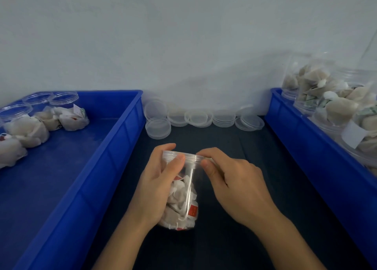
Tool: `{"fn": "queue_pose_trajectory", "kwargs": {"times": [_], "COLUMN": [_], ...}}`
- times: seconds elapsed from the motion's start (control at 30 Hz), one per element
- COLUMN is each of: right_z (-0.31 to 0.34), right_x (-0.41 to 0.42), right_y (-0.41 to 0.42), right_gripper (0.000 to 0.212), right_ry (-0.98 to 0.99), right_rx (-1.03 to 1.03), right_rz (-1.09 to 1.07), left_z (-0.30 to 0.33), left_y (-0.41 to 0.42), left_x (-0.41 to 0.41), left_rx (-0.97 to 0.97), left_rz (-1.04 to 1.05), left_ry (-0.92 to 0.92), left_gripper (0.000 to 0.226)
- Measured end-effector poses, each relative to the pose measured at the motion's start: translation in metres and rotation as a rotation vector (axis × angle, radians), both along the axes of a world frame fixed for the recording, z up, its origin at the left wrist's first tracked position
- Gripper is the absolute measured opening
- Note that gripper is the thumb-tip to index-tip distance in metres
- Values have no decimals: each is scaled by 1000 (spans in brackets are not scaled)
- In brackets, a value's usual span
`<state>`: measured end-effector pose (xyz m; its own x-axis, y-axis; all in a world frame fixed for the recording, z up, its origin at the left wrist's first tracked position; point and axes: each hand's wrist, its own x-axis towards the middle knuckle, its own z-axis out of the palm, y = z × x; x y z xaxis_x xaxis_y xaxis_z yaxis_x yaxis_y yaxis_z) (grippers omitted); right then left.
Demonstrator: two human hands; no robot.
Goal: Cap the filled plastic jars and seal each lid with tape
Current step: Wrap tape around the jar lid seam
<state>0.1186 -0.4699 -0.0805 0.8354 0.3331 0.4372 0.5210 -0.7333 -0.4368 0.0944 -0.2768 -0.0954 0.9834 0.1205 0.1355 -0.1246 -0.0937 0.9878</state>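
Observation:
A clear plastic jar [184,198] filled with white tea bags stands on the dark table between two blue trays. A clear lid [190,156] sits on its mouth. My left hand [157,186] wraps around the jar's left side, thumb pressed on the lid's rim. My right hand [232,186] pinches the lid's right edge between thumb and fingers. No tape is plainly visible.
Several loose clear lids [199,118] lie in a row along the wall behind the jar. The left blue tray [102,167] holds open jars [18,123] with tea bags. The right blue tray [306,147] holds filled jars [330,98] lying stacked.

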Motion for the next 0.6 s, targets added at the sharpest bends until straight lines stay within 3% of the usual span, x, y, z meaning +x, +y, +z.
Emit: {"fn": "queue_pose_trajectory", "kwargs": {"times": [0.1,0.23,0.6], "right_z": [2,4,3], "right_x": [-2,-6,1], "right_y": [1,8,-5], "right_gripper": [33,31,47], "right_ry": [-43,-80,-1], "right_rx": [-4,0,-45], "right_rz": [-28,-42,5], "left_z": [3,3,-2], "left_y": [-1,-7,0], "left_x": [-2,-2,2], "left_rx": [206,355,57], "left_rz": [133,181,13], "left_ry": [-86,-135,-128], "left_gripper": [74,71,45]}}
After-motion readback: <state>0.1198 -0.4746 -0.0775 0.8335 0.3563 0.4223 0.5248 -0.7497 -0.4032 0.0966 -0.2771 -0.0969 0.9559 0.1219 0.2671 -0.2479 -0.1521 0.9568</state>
